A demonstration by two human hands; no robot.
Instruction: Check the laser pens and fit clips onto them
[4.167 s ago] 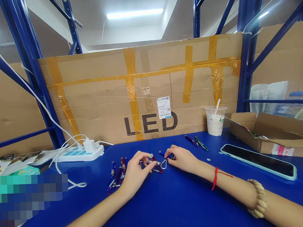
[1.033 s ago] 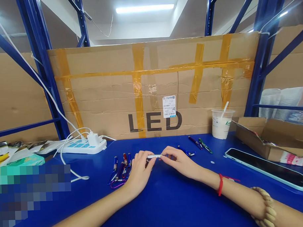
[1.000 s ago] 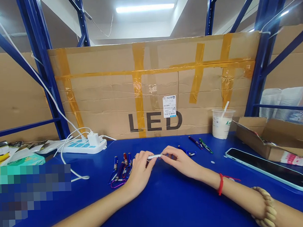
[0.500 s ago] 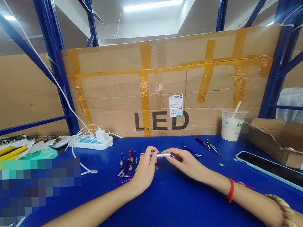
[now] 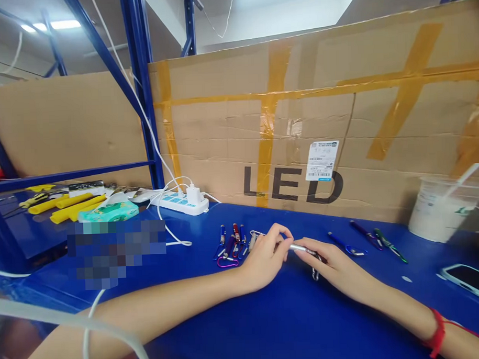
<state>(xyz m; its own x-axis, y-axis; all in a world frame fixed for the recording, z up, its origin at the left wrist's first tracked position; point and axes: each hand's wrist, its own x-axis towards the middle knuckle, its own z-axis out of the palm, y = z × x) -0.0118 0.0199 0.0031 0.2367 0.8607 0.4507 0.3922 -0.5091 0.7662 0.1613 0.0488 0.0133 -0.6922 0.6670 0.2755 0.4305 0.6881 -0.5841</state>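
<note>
While L fingers (image 5: 280, 231) pinch silver tube (image 5: 299, 247) at one end, R fingers (image 5: 319, 245) grip other, w/ clip (image 5: 315, 274) below.

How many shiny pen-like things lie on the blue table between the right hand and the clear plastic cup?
3: a blue one nearest the right hand, a purple one farther right, and a green one beside it, toward the cup. The hand might hide others.

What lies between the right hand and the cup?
On the table, a blue tube, a purple tube and a green tube, as the head view shows.
</note>
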